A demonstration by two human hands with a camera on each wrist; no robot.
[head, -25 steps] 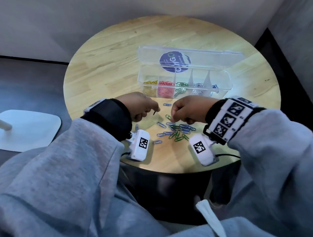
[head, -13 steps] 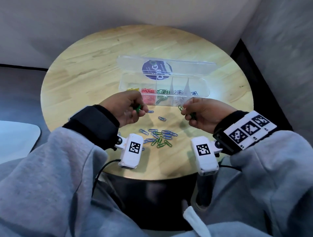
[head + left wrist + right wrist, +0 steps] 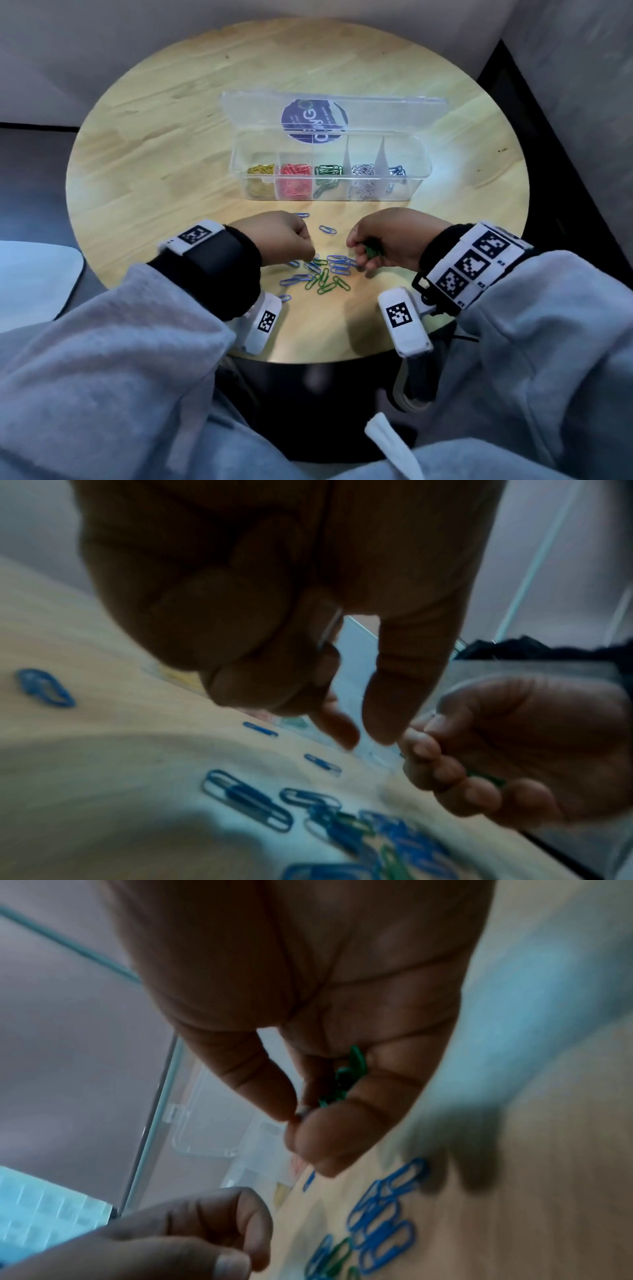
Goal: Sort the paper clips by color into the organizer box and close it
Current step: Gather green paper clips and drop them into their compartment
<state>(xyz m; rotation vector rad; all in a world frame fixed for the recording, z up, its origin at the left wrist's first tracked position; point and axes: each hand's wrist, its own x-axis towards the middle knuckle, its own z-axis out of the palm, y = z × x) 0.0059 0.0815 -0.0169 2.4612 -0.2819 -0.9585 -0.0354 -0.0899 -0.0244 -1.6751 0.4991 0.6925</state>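
Paper clips (image 3: 322,274), blue and green only, lie loose in a small heap on the round wooden table (image 3: 171,137) near its front edge, between the two hands; a few stray blue ones sit just beyond the heap, toward the box. On the person's right, the right hand (image 3: 390,245) is curled around a bunch of green clips (image 3: 371,251), which the right wrist view shows tucked between palm and fingers while thumb and forefinger meet at their tips just above the blue clips; on the other side, the left hand (image 3: 277,236) hovers over the heap with fingers curled and thumb and forefinger slightly parted, and I cannot tell from the blurred left wrist view whether it holds anything. Farther back stands the clear organizer box (image 3: 416,178), its lid (image 3: 394,109) lying open behind it with a round purple label showing; the compartments, from left to right, hold yellow, red, green, silver and blue clips, each colour in its own section as far as the head view shows. By my judgement the sorting is well advanced; yellow, red and silver seem finished, since none of those colours remain on the table; the green handful has yet to go into the middle compartment, the remaining greens and blues must follow, and the lid has yet to be closed.
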